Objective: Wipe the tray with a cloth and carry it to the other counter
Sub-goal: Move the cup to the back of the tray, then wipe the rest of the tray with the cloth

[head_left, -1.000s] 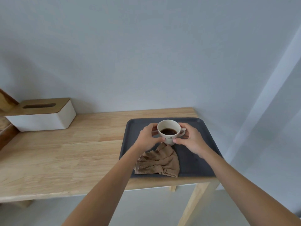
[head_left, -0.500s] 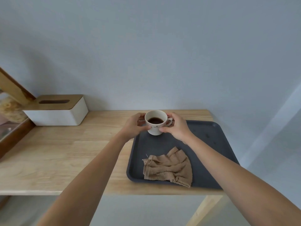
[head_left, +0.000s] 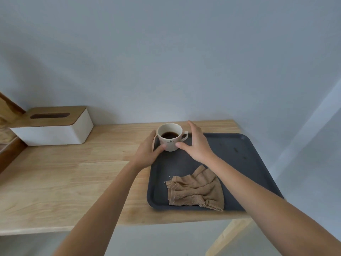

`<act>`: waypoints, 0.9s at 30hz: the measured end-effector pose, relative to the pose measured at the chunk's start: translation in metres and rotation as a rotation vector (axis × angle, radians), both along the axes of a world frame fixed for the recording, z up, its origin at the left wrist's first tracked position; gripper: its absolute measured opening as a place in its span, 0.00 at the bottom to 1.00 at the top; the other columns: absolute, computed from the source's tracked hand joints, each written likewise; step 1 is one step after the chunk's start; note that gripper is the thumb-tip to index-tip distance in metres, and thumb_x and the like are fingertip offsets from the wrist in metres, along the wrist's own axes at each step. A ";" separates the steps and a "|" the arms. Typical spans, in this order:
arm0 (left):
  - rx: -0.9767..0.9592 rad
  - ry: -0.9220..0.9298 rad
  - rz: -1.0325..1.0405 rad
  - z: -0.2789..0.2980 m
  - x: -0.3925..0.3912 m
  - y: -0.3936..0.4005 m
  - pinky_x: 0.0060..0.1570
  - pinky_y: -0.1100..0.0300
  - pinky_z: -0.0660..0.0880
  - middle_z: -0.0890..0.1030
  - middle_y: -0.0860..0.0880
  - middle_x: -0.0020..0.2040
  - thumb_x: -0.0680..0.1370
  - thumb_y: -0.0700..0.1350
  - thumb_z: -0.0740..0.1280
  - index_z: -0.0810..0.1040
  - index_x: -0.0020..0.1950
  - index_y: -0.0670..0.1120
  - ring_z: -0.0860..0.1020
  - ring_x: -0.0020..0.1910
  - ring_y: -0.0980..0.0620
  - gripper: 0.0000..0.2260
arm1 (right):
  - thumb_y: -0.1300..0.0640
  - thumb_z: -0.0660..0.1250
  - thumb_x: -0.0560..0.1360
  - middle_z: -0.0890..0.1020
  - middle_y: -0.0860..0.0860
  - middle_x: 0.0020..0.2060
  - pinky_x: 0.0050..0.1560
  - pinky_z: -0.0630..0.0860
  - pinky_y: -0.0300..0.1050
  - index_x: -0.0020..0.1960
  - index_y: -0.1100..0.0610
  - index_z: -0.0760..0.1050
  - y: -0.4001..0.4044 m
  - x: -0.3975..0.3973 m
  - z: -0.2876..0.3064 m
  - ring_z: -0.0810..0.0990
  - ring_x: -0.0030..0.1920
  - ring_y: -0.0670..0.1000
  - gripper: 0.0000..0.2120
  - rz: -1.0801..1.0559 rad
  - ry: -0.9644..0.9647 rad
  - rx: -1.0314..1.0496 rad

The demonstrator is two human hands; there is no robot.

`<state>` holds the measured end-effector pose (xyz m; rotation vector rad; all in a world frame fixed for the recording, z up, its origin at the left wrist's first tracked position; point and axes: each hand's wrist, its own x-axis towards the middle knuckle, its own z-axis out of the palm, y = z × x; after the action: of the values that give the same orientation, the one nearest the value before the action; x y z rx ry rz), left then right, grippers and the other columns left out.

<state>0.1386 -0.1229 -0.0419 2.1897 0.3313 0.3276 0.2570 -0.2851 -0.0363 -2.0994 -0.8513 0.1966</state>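
A dark grey tray (head_left: pixel 249 174) lies on the right end of a wooden table (head_left: pixel 73 172). A crumpled brown cloth (head_left: pixel 197 191) rests on the tray's near part. A white cup (head_left: pixel 170 143) with dark coffee stands at the tray's far left corner, its handle pointing right. My left hand (head_left: pixel 147 154) is on the cup's left and my right hand (head_left: pixel 195 145) on its right. Both hands have their fingers spread off the cup, and only the thumb tips are at its base. A few dark specks (head_left: pixel 236 149) mark the tray's far right area.
A white tissue box with a wooden lid (head_left: pixel 55 126) stands at the back left of the table against the grey wall. A wooden frame (head_left: pixel 9 111) shows at the left edge. The table's right edge drops off just beyond the tray, with a table leg (head_left: pixel 227 237) below.
Both hands carried the cup from the tray's middle to its far left corner, then opened off it. The view shifted left, so the tray now appears further right.
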 end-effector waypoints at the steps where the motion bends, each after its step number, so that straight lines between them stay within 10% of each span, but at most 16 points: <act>1: 0.058 0.005 0.033 -0.005 -0.009 -0.010 0.65 0.62 0.63 0.67 0.55 0.69 0.79 0.49 0.63 0.61 0.73 0.46 0.65 0.67 0.59 0.24 | 0.51 0.71 0.73 0.64 0.46 0.73 0.71 0.61 0.44 0.75 0.52 0.57 -0.012 -0.012 0.004 0.62 0.72 0.46 0.36 0.030 -0.057 0.052; 5: 0.071 0.124 0.212 -0.035 -0.047 -0.058 0.75 0.49 0.51 0.52 0.46 0.79 0.81 0.55 0.53 0.50 0.78 0.46 0.51 0.78 0.50 0.28 | 0.46 0.64 0.77 0.63 0.43 0.75 0.75 0.54 0.39 0.71 0.42 0.66 -0.071 -0.064 -0.002 0.52 0.77 0.40 0.23 0.456 -0.085 -0.050; 9: 0.202 0.250 0.367 -0.049 -0.061 -0.101 0.74 0.48 0.47 0.50 0.50 0.80 0.78 0.61 0.40 0.50 0.78 0.46 0.46 0.78 0.53 0.31 | 0.39 0.51 0.80 0.53 0.41 0.78 0.77 0.39 0.49 0.75 0.37 0.53 -0.093 -0.071 -0.028 0.40 0.77 0.42 0.24 0.718 -0.217 -0.388; 20: 0.538 0.382 0.360 -0.059 -0.059 -0.101 0.74 0.43 0.45 0.47 0.48 0.80 0.67 0.69 0.23 0.44 0.78 0.43 0.45 0.78 0.50 0.47 | 0.49 0.53 0.82 0.60 0.43 0.76 0.77 0.50 0.48 0.75 0.40 0.55 -0.085 -0.027 -0.045 0.52 0.78 0.49 0.22 0.663 -0.339 -0.348; 27: 0.554 0.431 0.332 -0.058 -0.060 -0.100 0.74 0.43 0.40 0.44 0.47 0.80 0.73 0.66 0.33 0.42 0.77 0.43 0.42 0.78 0.50 0.40 | 0.51 0.50 0.82 0.58 0.45 0.77 0.76 0.52 0.60 0.76 0.41 0.52 -0.076 0.062 -0.042 0.51 0.78 0.54 0.23 0.339 -0.306 -0.452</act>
<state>0.0784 -0.2230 -0.0999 2.7472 0.9423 0.1281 0.3188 -0.3607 -0.0787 -2.4253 -1.4598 0.2703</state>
